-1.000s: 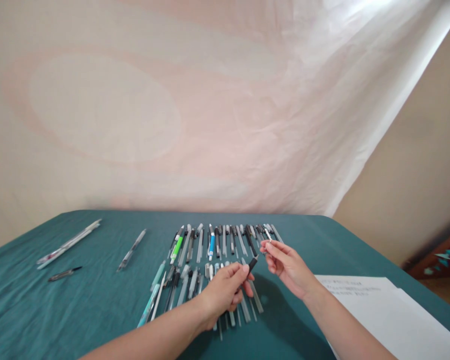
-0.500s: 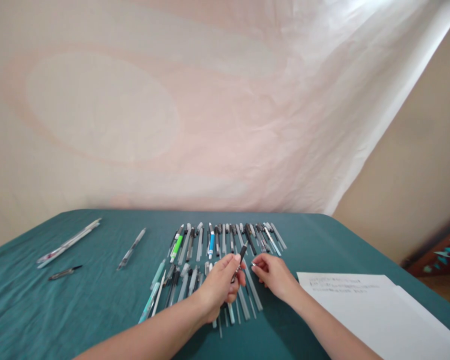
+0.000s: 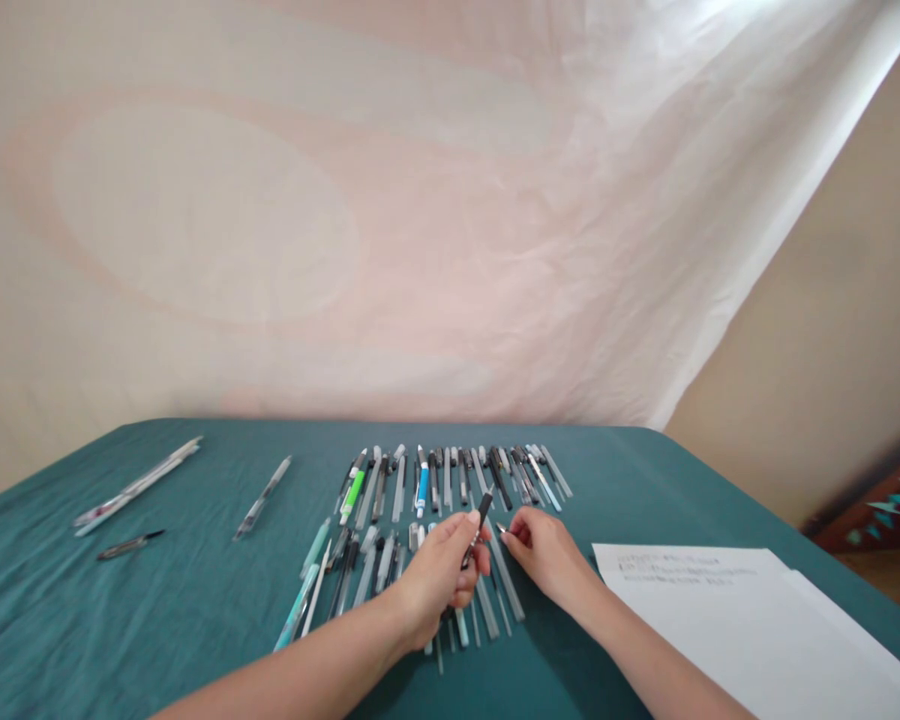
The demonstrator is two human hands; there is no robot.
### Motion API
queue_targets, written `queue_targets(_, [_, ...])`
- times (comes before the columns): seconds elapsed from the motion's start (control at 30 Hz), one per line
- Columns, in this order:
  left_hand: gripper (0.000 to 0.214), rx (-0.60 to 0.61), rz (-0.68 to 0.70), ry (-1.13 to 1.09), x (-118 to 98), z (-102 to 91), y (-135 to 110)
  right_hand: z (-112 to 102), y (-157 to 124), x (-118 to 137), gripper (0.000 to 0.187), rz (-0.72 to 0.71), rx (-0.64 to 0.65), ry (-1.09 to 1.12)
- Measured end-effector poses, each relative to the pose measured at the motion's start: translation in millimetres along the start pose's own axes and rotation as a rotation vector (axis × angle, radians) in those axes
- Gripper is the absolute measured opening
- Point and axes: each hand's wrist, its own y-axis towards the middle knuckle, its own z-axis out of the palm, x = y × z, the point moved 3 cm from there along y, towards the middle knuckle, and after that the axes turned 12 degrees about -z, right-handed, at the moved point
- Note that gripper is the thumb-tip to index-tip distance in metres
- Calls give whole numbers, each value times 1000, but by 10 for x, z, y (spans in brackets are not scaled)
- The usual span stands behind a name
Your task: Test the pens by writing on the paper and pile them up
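Observation:
My left hand (image 3: pixel 444 572) is closed around a pen with a black grip (image 3: pixel 484 508), its tip slanting up and to the right. My right hand (image 3: pixel 546 548) pinches a small silvery piece (image 3: pixel 501 528) that looks like a pen's metal tip; it sits just right of the pen, apart from it. Below both hands lies a near row of clear and grey pens and thin tubes (image 3: pixel 505 580), partly hidden by my left hand. Behind them runs a far row of pens, among them a green pen (image 3: pixel 353 494) and a blue pen (image 3: pixel 423 484).
White paper sheets (image 3: pixel 727 630) with handwriting lie on the right of the green tablecloth (image 3: pixel 202 600). To the left are a clear pen (image 3: pixel 264 497), a short dark pen part (image 3: pixel 130 545) and a long thin bundle in clear wrapping (image 3: pixel 141 487). A pale cloth hangs behind.
My right hand has shifted slightly left, and more of the small silvery piece shows at its fingertips. My left hand holds the pen almost unmoved.

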Motion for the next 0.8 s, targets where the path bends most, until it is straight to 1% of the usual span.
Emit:
queue_targets(0.13, [30,-6,-6,0,-1,-1,-2,3,-4,29,10,-11,-2,-37])
queue_targets(0.37, [33,-4,-6,13,10,-9,14,-35,-11,41,7,16,40,-107])
queue_targets(0.5, [35,-4,-7,24,12,-18,13,-87,-7,79,7,-13,29,-146])
queue_targets(0.67, [35,-10,-9,30,2,-16,0,-113,4,119,10,-33,47,-163])
queue_targets(0.8, [35,-1,-8,36,-1,-7,-9,-102,2,87,5,-31,12,-151])
